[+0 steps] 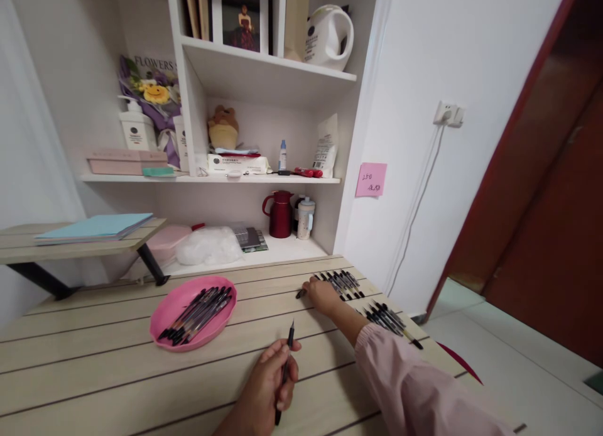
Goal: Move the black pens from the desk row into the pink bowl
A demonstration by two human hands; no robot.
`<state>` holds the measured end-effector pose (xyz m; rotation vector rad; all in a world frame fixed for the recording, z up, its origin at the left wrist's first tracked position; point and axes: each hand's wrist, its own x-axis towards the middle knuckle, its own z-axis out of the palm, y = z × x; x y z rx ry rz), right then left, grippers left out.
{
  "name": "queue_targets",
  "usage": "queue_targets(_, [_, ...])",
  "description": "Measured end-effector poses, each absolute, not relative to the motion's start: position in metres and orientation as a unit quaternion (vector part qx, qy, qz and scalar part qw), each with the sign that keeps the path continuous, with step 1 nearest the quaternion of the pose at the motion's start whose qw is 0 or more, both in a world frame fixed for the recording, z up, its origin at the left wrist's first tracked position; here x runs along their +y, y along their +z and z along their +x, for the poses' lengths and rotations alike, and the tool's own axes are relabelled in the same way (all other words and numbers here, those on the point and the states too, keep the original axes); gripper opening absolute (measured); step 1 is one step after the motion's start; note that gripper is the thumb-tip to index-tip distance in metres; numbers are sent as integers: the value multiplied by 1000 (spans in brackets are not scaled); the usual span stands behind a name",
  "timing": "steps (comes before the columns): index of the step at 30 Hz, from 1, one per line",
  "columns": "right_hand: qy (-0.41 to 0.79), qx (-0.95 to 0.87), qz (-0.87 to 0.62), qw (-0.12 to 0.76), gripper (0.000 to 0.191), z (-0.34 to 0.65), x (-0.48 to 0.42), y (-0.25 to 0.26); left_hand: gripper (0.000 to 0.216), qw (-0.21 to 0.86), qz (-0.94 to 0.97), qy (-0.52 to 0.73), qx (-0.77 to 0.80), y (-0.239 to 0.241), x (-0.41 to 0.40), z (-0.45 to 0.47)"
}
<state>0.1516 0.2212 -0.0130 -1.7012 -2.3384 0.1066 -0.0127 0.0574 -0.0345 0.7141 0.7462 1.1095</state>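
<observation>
My left hand (276,376), low in the middle of the view, is closed around a black pen (284,378) with its tip pointing up. Farther off, my right hand (321,296) is closed at the left end of a row of pens (346,284) on the table. The dark end of a pen (300,293) sticks out beside its fingers; the rest of that pen is hidden by the hand. A second group of pens (389,316) lies nearer, partly behind my right forearm. To the left, a pink bowl (157,332) holds several more pens.
The wooden table (117,376) meets a white shelf unit (264,68) at the back. A small raised stand (94,250) with blue paper (97,227) is at the left. A red jug (281,215) and a cup (305,219) stand on the lowest shelf.
</observation>
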Motion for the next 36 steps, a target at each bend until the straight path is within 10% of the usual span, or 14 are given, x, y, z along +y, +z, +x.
queue_targets(36, [5, -667, -739, 95, 28, 180, 231, -13, 27, 728, 330, 493, 343, -34, 57, -13])
